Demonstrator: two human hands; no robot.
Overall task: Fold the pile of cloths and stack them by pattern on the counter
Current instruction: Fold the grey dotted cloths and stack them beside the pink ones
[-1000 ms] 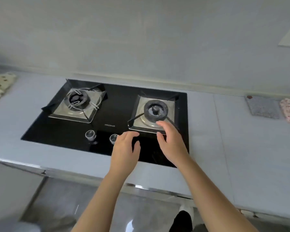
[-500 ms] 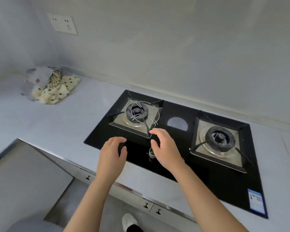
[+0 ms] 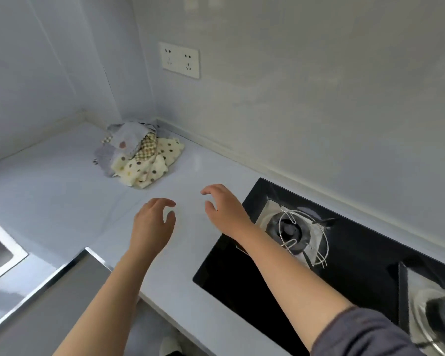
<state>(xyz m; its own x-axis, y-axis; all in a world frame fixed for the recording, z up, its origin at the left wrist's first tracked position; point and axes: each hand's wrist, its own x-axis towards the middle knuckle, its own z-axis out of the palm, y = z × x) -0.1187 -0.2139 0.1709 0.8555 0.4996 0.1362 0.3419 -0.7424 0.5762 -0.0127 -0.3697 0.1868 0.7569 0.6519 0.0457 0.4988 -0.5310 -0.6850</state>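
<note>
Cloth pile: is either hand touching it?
No: left hand and right hand are both empty, apart from the cloth pile in the corner.

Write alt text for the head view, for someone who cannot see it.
The left hand and right hand, both empty, hover over a pale counter, pointing toward a crumpled pile of cloths in the far corner. A black gas hob lies at right, a wall socket above.

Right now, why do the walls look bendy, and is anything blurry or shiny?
Head view: the wide-angle lens bows the counter edges and the wall corner. In the same view the cloth pile, left hand and right hand look fairly sharp, the metal trim at lower left gleams, and the lighting is soft, with faint shadows.
</note>
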